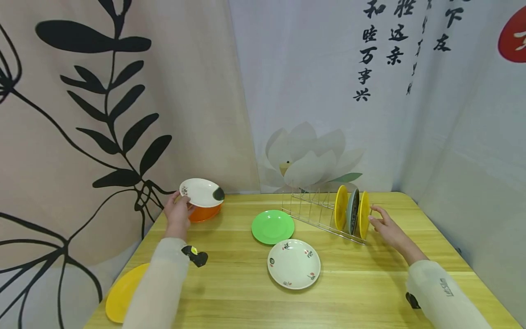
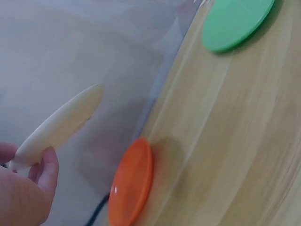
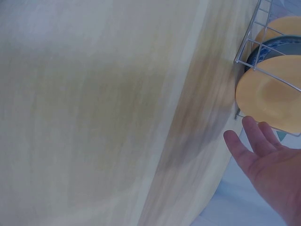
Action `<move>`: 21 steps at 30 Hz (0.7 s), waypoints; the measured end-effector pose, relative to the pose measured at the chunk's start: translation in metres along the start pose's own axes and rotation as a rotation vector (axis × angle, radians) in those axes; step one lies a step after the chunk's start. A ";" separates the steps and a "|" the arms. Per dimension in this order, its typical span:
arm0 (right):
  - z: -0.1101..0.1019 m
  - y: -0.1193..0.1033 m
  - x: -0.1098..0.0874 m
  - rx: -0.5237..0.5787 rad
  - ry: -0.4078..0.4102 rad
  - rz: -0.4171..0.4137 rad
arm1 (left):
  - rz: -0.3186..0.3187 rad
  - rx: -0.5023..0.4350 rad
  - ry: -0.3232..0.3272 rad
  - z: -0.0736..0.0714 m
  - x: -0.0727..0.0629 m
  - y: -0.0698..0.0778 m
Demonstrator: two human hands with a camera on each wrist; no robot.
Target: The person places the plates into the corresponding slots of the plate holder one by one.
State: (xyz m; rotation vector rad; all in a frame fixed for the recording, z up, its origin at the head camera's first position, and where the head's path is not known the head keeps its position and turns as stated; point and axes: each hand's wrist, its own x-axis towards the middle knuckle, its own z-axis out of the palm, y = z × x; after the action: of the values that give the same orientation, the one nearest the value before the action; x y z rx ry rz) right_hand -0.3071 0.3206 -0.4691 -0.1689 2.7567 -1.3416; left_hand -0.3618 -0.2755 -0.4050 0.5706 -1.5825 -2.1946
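My left hand (image 1: 179, 214) pinches the near-left rim of a white oval plate (image 1: 201, 192) with a dark patch at one end, holding it up above an orange plate (image 1: 205, 214) at the table's back left. In the left wrist view the white plate (image 2: 61, 125) is seen edge-on, thumb and fingers on either side of its rim. At the right, my right hand (image 1: 388, 226) is beside a wire dish rack (image 1: 312, 214), fingers extended and holding nothing. Nearest to it is a yellow plate (image 1: 364, 214) standing in the rack, with a dark-patterned plate (image 1: 352, 212) and another yellow plate (image 1: 340, 208) behind.
A green plate (image 1: 273, 227) lies mid-table, with a white plate with small floral prints (image 1: 293, 264) in front of it. Another yellow plate (image 1: 125, 292) lies at the left edge, partly behind the left sleeve. A printed curtain (image 1: 197, 114) hangs along the table's back.
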 end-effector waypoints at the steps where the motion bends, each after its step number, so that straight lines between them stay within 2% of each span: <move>1: 0.000 0.000 0.000 -0.003 -0.001 0.000 | -0.001 0.000 -0.018 0.004 -0.001 -0.001; 7: 0.000 0.000 0.000 -0.006 0.003 -0.009 | -0.006 -0.018 -0.122 0.025 -0.010 -0.005; 13: 0.000 0.001 0.000 0.007 -0.002 -0.006 | 0.011 0.007 -0.209 0.047 -0.020 -0.010; 21: -0.001 0.001 0.001 0.004 -0.007 -0.004 | 0.001 0.018 -0.283 0.077 -0.033 -0.018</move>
State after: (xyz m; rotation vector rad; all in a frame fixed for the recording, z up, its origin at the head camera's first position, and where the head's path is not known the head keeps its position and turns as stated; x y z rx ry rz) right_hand -0.3082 0.3223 -0.4694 -0.1784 2.7486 -1.3450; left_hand -0.3753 -0.1918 -0.3967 0.2717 -1.7391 -2.3448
